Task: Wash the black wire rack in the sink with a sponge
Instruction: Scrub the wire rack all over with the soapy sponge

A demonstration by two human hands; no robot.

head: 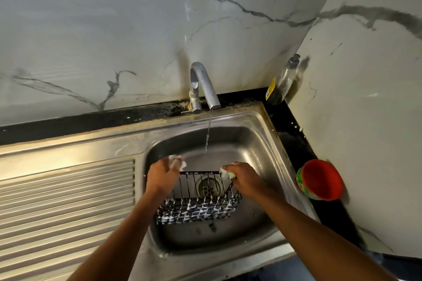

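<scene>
A black wire rack (198, 207), foamy along its lower mesh, is held over the drain inside the steel sink (258, 143). My left hand (163, 177) grips the rack's upper left corner, its fingers soapy. My right hand (242, 177) holds a small soapy sponge (227, 173), yellow-green at one edge, pressed against the rack's upper right rim. A thin stream of water falls from the tap (203, 84) into the basin just behind the rack.
A ribbed steel drainboard (68, 201) lies left of the basin. A red cup (320, 179) stands on the black counter to the right. A soap dispenser bottle (284, 80) leans in the back corner. Marble walls close in behind and at the right.
</scene>
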